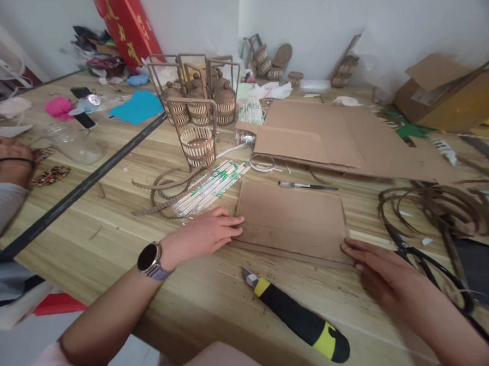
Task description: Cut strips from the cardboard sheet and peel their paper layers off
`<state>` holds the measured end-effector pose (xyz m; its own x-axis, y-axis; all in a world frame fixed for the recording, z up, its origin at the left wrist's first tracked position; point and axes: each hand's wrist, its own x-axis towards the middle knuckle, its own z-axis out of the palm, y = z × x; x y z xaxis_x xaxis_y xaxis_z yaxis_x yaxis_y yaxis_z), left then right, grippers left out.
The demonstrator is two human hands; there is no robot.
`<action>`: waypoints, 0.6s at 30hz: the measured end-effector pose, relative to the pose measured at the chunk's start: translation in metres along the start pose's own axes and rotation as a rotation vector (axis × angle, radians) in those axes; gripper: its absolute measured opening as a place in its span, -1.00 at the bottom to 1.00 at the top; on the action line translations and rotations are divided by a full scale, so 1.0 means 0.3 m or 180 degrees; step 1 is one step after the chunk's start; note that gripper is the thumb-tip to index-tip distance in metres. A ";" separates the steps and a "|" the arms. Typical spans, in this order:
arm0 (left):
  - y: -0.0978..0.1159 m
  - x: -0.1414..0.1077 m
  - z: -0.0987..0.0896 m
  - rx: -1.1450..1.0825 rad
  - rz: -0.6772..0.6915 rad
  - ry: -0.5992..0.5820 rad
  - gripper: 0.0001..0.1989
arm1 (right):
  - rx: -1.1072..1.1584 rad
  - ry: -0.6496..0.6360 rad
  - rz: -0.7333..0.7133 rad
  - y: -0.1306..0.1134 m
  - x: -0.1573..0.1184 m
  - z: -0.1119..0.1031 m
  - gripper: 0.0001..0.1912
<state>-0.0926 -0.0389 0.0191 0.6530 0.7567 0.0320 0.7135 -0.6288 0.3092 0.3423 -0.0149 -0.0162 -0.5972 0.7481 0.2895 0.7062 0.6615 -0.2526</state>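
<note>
A rectangular piece of cardboard [292, 215] lies flat on the wooden table in front of me, with a folded strip or second layer along its near edge. My left hand [209, 231], a watch on its wrist, holds the cardboard's left edge near the front corner with its fingertips. At the opposite edge, my right hand [381, 266] grips the near right corner between fingers and thumb. Closer to me rests a black and yellow utility knife [298, 317], its blade pointing up and left toward the cardboard. Just beyond the cardboard is a black pen [308, 186].
Woven bamboo baskets [197, 145] with tall handles stand behind packaged chopsticks [213, 187] and curled strips. Large cardboard sheets [308, 126] lie farther back. Black scissors [424, 258] and coiled brown strips [443, 210] are at right. Another person's hand [10, 154] rests at far left.
</note>
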 end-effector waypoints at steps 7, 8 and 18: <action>-0.009 0.000 0.011 0.0052 0.0062 0.0072 -0.70 | -0.0085 0.0031 -0.0123 -0.015 0.007 -0.005 -0.64; -0.008 0.000 0.011 0.0053 0.0061 0.0072 -0.69 | -0.0108 0.0046 -0.0140 -0.014 0.004 0.000 -0.64; -0.003 0.004 0.011 -0.0006 -0.0068 0.0059 -0.66 | -0.0217 0.0149 0.0009 0.002 -0.031 0.042 -0.59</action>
<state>-0.0916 -0.0379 0.0156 0.6328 0.7731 0.0431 0.7266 -0.6121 0.3119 0.3435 -0.0208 -0.0308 -0.5777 0.7456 0.3321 0.7331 0.6529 -0.1906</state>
